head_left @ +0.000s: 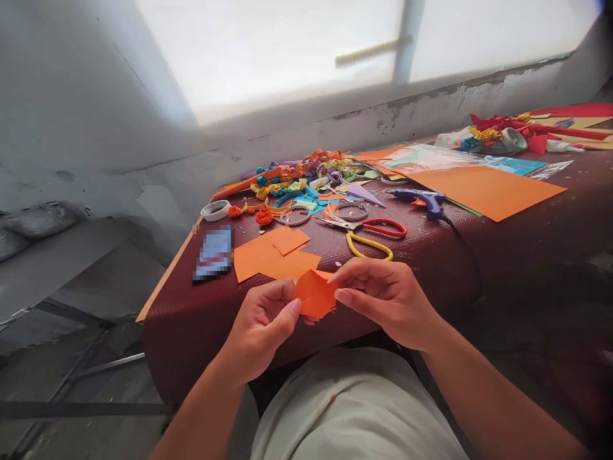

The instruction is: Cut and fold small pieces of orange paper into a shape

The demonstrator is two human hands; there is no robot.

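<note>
Both hands hold 1 small folded orange paper piece (315,294) just above the near bench (191,319) edge. Left hand (261,322) fingers pinch its left side; right hand (383,294) fingers grip its right side. Behind it lie orange paper sheets (268,255) (flat, overlapping), scissors (368,233) and a glue gun (424,201).

Daylight from the overexposed, blown-out window (306,51) lights the table (479,255) softly with faint shadows; wide-angle distortion bends the edges, corners darken, and one patch is pixelated.
</note>
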